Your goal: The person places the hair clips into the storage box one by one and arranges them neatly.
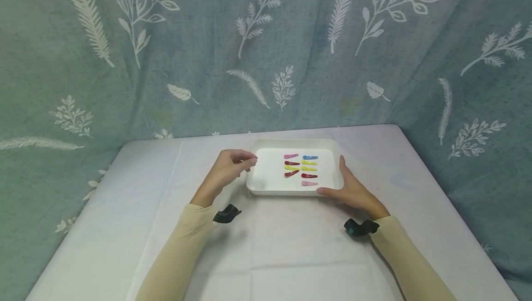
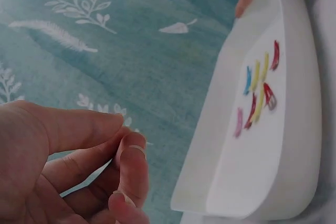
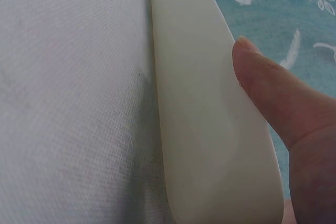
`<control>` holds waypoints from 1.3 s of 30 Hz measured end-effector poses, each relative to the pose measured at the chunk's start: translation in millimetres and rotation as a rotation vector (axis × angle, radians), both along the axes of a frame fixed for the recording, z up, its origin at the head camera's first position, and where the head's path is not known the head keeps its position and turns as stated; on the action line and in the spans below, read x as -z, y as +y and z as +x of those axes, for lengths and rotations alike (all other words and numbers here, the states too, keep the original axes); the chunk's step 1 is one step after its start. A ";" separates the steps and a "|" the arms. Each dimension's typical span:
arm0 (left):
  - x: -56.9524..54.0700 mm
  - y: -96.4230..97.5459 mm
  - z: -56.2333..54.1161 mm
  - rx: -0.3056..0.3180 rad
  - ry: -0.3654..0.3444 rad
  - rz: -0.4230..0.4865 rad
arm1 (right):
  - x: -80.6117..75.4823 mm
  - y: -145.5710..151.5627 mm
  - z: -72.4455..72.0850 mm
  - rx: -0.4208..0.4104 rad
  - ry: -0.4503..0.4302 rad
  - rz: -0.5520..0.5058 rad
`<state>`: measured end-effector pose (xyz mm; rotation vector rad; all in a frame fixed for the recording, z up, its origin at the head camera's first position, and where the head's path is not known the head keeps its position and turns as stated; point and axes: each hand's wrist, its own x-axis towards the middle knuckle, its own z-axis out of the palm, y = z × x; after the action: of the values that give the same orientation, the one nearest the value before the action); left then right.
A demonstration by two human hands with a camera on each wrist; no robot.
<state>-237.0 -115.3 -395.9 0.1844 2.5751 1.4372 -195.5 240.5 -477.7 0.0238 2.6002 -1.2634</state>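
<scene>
A shallow white tray (image 1: pixel 266 171) lies on the table with several small snap hair clips inside, in two columns. The left column has a pink clip (image 1: pixel 291 156), dark red and yellow ones, and a tilted red clip (image 1: pixel 292 173). On the right are a blue clip (image 1: pixel 310 157), two yellow, a red, and a pink clip (image 1: pixel 309 183) nearest the front. My right hand (image 1: pixel 353 190) grips the tray's front right corner, thumb (image 3: pixel 262 77) on the rim. Beside the left rim hovers my left hand (image 1: pixel 232 169), fingers curled, thumb meeting the index finger, with nothing visible between them.
A white cloth covers the table (image 1: pixel 291 245). Behind and at both sides hangs a blue-green curtain (image 1: pixel 199 88) with white leaf prints. Each wrist carries a black camera mount, the left mount (image 1: pixel 226 213) and the right mount (image 1: pixel 360 228).
</scene>
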 end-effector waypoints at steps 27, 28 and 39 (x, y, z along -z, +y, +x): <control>13.3 -70.1 48.3 -0.069 0.015 -0.032 | 0.4 -0.4 -2.0 -0.006 0.006 -0.004; 16.2 -71.7 48.0 -0.066 0.012 -0.037 | 0.6 -0.6 -2.1 -0.006 0.006 -0.006; 32.7 -79.0 40.7 0.020 0.011 -0.162 | -0.3 0.3 -1.4 0.000 0.010 0.010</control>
<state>-196.3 -194.3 -428.6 0.1945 2.6747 1.2161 -196.9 240.8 -477.3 0.0186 2.6152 -1.2540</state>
